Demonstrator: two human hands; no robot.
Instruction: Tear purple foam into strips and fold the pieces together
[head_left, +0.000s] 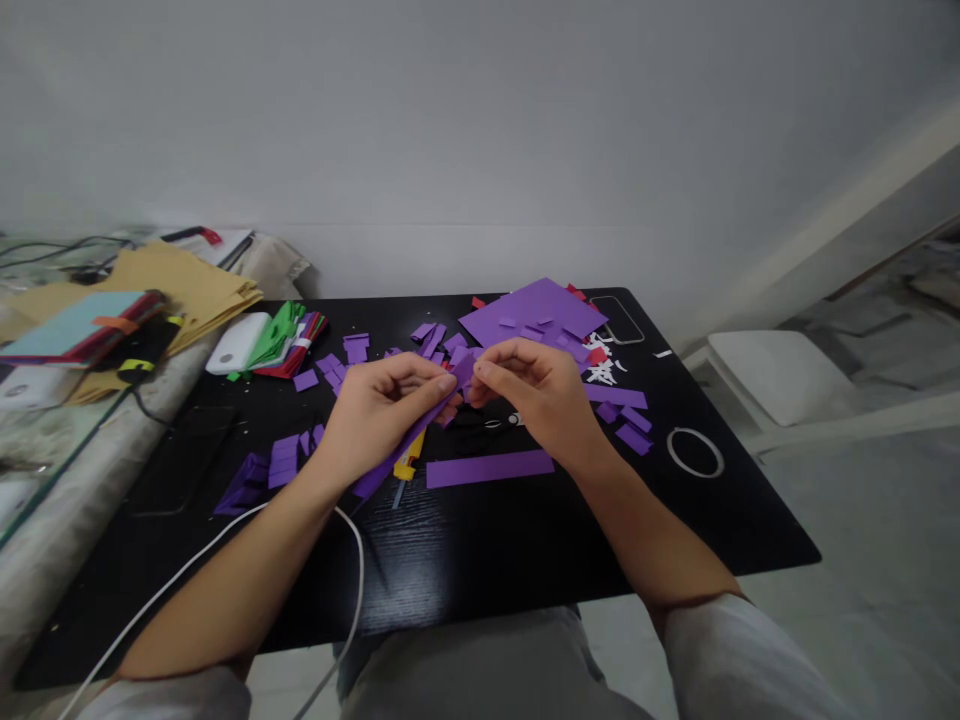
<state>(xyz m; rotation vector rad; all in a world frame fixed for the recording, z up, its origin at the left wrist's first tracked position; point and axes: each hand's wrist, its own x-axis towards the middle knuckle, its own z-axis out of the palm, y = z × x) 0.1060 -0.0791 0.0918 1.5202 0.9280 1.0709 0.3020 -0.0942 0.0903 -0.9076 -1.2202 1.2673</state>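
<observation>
A long purple paper strip (pixel 397 455) slants up from the table into my left hand (pixel 394 405), whose thumb and fingers are closed on it. My right hand (pixel 532 390) is beside it, thumb and fingertips pinched together at the strip's upper end. The fingers partly hide that end, where purple paper shows between the two hands. Below them another flat purple strip (pixel 490 469) lies on the black table (pixel 450 560). A yellow utility knife (pixel 409 455) rests under the left wrist, blade toward me. Pliers (pixel 495 424) lie behind, partly covered by my hands.
Purple paper pieces (pixel 283 461) are scattered around, with a large purple sheet (pixel 517 308) at the back. Green and red paper bundles (pixel 279 340) sit at the back left. A white cable (pixel 358 560) loops near my left arm. A ring (pixel 696 453) lies at right.
</observation>
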